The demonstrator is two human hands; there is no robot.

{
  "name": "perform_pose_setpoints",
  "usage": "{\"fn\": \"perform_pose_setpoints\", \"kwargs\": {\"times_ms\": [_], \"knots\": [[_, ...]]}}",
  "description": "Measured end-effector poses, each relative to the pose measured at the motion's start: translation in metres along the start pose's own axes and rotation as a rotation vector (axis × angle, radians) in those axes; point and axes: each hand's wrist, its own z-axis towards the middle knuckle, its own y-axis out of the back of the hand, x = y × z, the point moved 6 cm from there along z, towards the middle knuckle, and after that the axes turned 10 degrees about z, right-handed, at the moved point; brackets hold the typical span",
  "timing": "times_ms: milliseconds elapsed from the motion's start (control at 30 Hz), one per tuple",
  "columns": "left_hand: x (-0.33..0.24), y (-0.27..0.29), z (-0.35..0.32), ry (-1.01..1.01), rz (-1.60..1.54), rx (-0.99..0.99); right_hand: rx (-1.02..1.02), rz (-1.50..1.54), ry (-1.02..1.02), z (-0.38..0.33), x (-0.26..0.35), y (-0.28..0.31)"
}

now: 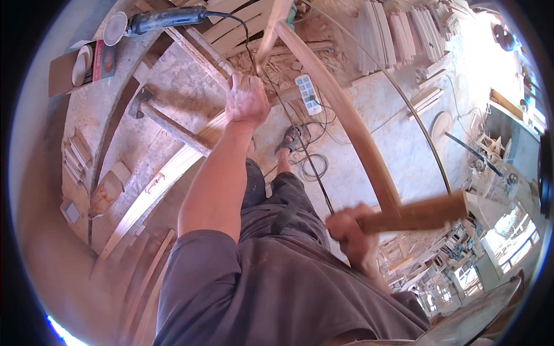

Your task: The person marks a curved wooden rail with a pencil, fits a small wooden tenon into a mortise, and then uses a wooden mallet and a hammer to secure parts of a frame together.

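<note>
My right hand (349, 230), slightly blurred, is closed around one end of a thick wooden block (427, 213) that sticks out to the right. The block crosses in front of the lower end of a curved wooden piece (340, 104); whether they touch I cannot tell. Farther up, my left hand (247, 101) has its fingers bent over the end of a wooden frame piece (268, 43), partly hiding the joint there. Left of my forearm a hammer (138, 104) rests with its handle sloping toward my arm. Below its handle lies a pale curved timber (156, 187).
A power sander (164, 22) with a round pad lies at the upper left, its cord trailing off. Nearby is an open cardboard box (63, 75) with discs. On the floor are a power strip (309, 95), cable loops (314, 167) and stacked boards (404, 34).
</note>
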Motion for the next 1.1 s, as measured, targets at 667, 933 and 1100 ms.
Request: {"fn": "perform_pose_setpoints", "kwargs": {"times_ms": [667, 933, 1100], "knots": [[0.000, -0.006, 0.000, -0.016, 0.029, 0.017, -0.182, 0.098, -0.144, 0.059, -0.038, -0.020], [-0.003, -0.009, -0.002, -0.028, 0.016, -0.003, -0.132, 0.111, -0.161, 0.013, -0.036, 0.007], [-0.003, -0.006, -0.003, -0.027, 0.048, -0.015, -0.211, 0.138, -0.149, 0.061, -0.044, -0.013]]}}
